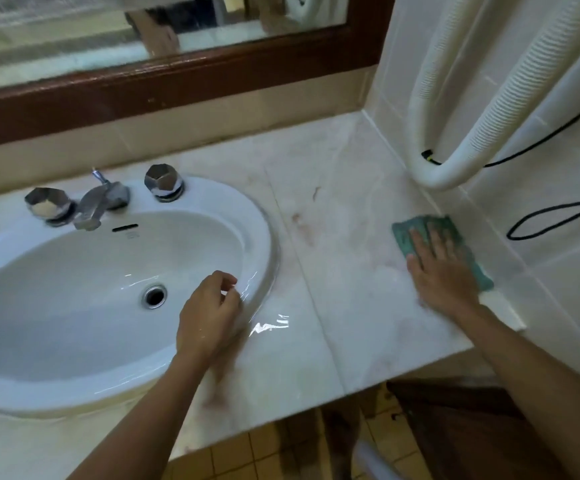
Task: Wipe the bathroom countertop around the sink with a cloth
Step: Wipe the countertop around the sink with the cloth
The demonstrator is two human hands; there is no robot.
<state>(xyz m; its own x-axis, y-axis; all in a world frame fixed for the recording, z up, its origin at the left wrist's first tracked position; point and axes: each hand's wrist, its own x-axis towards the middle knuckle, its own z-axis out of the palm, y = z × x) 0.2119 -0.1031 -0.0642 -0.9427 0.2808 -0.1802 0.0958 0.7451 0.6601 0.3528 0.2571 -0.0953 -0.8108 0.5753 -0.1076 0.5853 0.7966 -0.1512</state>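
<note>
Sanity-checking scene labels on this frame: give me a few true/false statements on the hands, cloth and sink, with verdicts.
1. The right hand presses flat, fingers straight, on the green cloth. True.
2. The cloth lies inside the sink. False: it lies on the countertop, close to the tiled right wall.
3. The left hand holds a second cloth. False: it holds nothing; its fingers are loosely curled over the sink's right rim.
4. A ribbed white hose hangs against the right wall above the countertop. True.
</note>
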